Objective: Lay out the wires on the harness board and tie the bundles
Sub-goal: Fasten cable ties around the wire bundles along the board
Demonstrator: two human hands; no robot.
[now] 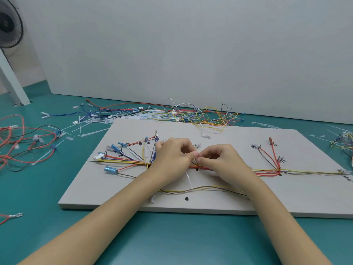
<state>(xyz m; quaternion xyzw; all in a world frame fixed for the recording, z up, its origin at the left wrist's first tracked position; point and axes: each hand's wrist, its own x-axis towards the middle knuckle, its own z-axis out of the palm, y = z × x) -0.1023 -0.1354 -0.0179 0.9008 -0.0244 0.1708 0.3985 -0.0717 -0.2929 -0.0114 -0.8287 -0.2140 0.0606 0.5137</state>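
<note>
A pale grey harness board [238, 197] lies on the teal table. Along its middle runs a bundle of red, yellow and dark wires [267, 171], fanning out to blue and white terminals at the left [114, 150] and red branches at the right [275, 155]. My left hand [172, 155] and my right hand [219, 157] meet above the bundle's middle, fingertips pinching a translucent white cable tie [189, 178] wrapped round the wires; its tail trails toward me. A second tie [144, 152] sits on the left fan. A loose yellow and brown pair [200, 188] lies nearer me.
Behind the board lies a heap of loose wires and white cable ties [152, 114]. Red and black wires [23, 146] spread at the left, more wires at the right edge [343, 142]. A fan [9, 23] stands at the far left; a white wall backs the table.
</note>
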